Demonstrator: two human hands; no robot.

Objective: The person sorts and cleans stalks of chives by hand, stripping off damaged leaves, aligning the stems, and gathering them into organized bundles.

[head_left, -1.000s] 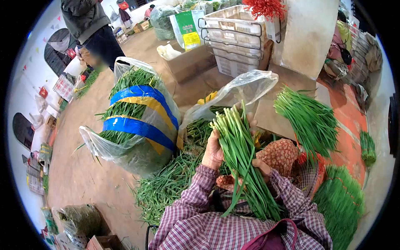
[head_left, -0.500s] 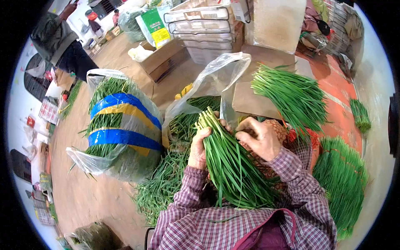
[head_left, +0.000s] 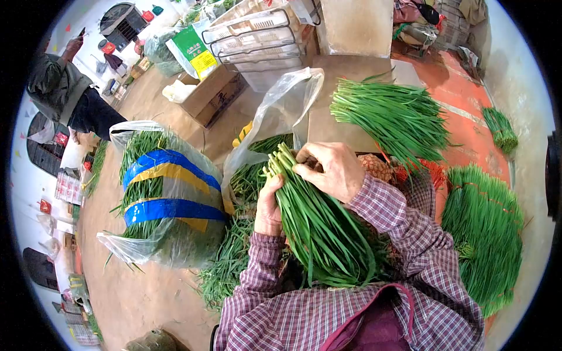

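Note:
A bunch of garlic chives (head_left: 325, 228) lies across my lap, its pale cut ends pointing up and away from me. My left hand (head_left: 270, 205) is wrapped round the bunch near the stem ends, thumb on the near side. Over the top of the stems is my right hand (head_left: 333, 169), its fingers curled and pinching at the chives just below the pale ends. Whether it grips one stem or several is hidden by the fingers. Loose chive leaves (head_left: 225, 269) are heaped on the floor left of my knees, beside an open clear plastic bag (head_left: 272, 111).
A stuffed plastic bag (head_left: 193, 245) bound with blue and yellow tape stands at left. Chive bundles lie on cardboard (head_left: 328, 131) and in a large stack (head_left: 486, 234) at right. Behind are a cardboard box (head_left: 213, 96) and stacked crates (head_left: 257, 38). A person (head_left: 64, 88) stands far left.
My right hand has moved left and up, from beside the bunch onto its stems near the cut ends. My left hand still holds the bunch. The view has shifted slightly.

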